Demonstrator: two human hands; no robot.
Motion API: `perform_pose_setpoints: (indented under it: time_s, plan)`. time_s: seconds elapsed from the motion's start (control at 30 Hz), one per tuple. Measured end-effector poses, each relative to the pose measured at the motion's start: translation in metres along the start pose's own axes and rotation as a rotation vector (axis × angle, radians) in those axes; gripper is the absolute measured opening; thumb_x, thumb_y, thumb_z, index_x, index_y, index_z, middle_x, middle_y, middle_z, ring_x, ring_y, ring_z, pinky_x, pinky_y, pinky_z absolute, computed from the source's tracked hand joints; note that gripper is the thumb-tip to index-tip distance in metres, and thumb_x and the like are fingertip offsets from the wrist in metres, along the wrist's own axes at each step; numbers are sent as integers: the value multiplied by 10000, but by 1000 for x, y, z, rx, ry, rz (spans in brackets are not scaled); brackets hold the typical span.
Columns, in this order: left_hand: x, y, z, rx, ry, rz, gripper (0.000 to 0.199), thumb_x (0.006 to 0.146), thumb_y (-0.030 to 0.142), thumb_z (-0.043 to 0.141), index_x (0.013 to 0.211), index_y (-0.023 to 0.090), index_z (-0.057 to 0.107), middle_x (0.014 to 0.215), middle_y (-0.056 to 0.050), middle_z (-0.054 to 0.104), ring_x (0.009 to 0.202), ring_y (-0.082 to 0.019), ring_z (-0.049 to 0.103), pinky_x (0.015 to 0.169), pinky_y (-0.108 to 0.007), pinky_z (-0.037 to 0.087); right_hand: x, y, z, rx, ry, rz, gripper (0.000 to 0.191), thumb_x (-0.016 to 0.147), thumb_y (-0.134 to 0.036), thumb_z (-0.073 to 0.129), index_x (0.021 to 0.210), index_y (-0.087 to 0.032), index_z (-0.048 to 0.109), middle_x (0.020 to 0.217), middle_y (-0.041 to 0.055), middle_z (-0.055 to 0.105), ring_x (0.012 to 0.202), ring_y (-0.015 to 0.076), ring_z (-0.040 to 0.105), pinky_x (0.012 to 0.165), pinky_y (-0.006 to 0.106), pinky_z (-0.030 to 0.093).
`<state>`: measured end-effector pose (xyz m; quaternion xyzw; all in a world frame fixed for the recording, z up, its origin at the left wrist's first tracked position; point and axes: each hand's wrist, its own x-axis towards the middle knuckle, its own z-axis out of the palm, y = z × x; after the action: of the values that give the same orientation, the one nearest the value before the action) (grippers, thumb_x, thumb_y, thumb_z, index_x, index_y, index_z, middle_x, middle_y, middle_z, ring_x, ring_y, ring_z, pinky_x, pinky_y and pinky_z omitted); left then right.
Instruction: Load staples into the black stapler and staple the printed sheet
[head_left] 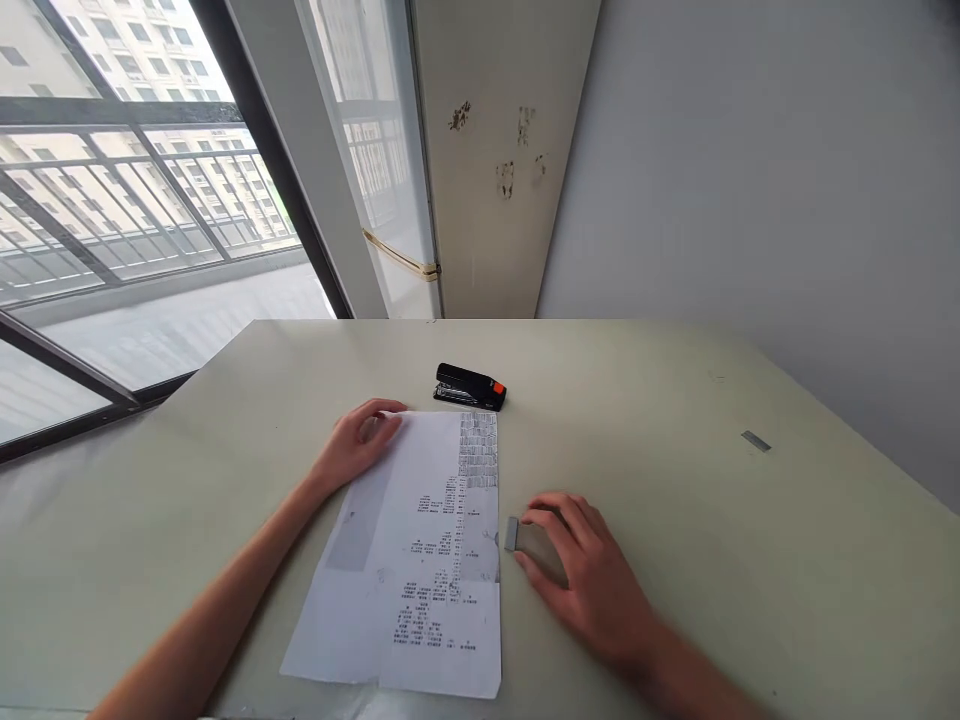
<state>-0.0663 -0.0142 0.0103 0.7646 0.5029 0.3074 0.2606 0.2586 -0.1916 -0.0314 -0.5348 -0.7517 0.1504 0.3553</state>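
Printed paper (427,600) lies on the table, with a dense block of text at its upper right. My left hand (358,445) is at the paper's top left corner, thumb on the sheet and fingers curled along the top edge. Just beyond that edge sits a black stapler (469,388) with an orange patch. A small grey bar (511,533), which looks like a strip of staples, lies close to the paper's right edge. Beside it is my right hand (581,570), thumb and fingers apart and curved, fingertips near the bar; whether they touch it I cannot tell.
The pale table (660,420) spreads around the paper. Farther right on it is a thin grey strip (756,441). Behind the table stand a fridge (487,240) with worn marks and a plain wall (750,180). A framed window (150,200) is at the left.
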Motion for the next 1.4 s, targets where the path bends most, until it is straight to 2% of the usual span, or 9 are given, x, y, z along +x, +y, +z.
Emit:
perform_pose_setpoints:
  time_s: [0.13, 0.3, 0.43, 0.63, 0.8, 0.93, 1.07, 1.2, 1.4]
  plan:
    - [7, -5, -5, -99, 130, -176, 509, 943, 684, 617, 1142, 235, 747, 1230, -76, 775, 1123, -279, 711, 1002, -376, 552, 7, -9, 0, 22, -41, -15, 393, 984, -337, 646, 1361, -429, 581, 1285, 38, 686, 1177, 351, 691, 977, 559, 644]
    - [2, -6, -4, -95, 141, -236, 502, 922, 685, 626, 1076, 226, 757, 1139, -66, 789, 1032, -260, 711, 915, -354, 555, 8, 1, -10, -29, -64, -33, 213, 1027, -342, 594, 1183, -432, 707, 1171, 8, 742, 1070, 307, 734, 929, 473, 649]
    - [2, -8, 0, -77, 114, -225, 493, 926, 678, 612, 1050, 222, 754, 1084, -61, 794, 957, -243, 706, 885, -347, 551, -1, 60, -40, -233, 94, 48, 223, 1054, -423, 550, 1166, -326, 716, 1189, 56, 742, 1123, 304, 701, 983, 483, 588]
    - [5, -17, 5, -47, 83, -139, 429, 955, 619, 589, 1005, 223, 746, 1117, -71, 792, 961, -247, 698, 888, -371, 543, -6, 172, -104, -623, 219, 179, 422, 1048, -486, 392, 1168, -242, 714, 1201, 155, 745, 1211, 406, 605, 1045, 617, 459]
    - [2, -21, 5, -43, 99, -100, 424, 963, 606, 573, 1002, 220, 746, 1080, -81, 792, 905, -238, 684, 830, -370, 557, -2, 206, -123, -699, 260, 300, 540, 1048, -513, 291, 1233, -217, 702, 1247, 232, 710, 1231, 449, 592, 1022, 629, 442]
    - [-1, -22, 5, -41, 90, -97, 407, 979, 571, 558, 1023, 219, 757, 1064, -76, 785, 861, -224, 666, 801, -365, 545, 16, 179, -101, -661, 362, 286, 589, 1030, -582, 346, 1306, -169, 662, 1413, 269, 604, 1321, 457, 547, 1079, 630, 440]
    - [-2, -23, 5, -47, 84, -88, 390, 990, 556, 559, 1030, 224, 760, 1069, -72, 784, 885, -229, 677, 814, -366, 546, 58, 120, -41, -322, 276, 146, 472, 1004, -532, 517, 1337, -210, 608, 1397, 187, 607, 1345, 358, 554, 1148, 566, 453]
    - [-3, -23, 4, -30, 89, -83, 399, 996, 552, 538, 1008, 212, 747, 1051, -79, 784, 880, -229, 674, 806, -366, 543, 111, 70, 22, 13, 220, 119, 542, 971, -494, 619, 1424, -208, 534, 1431, 172, 594, 1324, 311, 584, 1111, 536, 503]
    - [-3, -23, 4, 17, 73, -62, 373, 990, 524, 539, 1011, 222, 757, 1028, -69, 772, 892, -236, 651, 797, -376, 524, 165, 51, 61, 145, 172, 155, 533, 936, -538, 666, 1340, -193, 621, 1313, 151, 708, 1228, 311, 638, 1097, 514, 498]
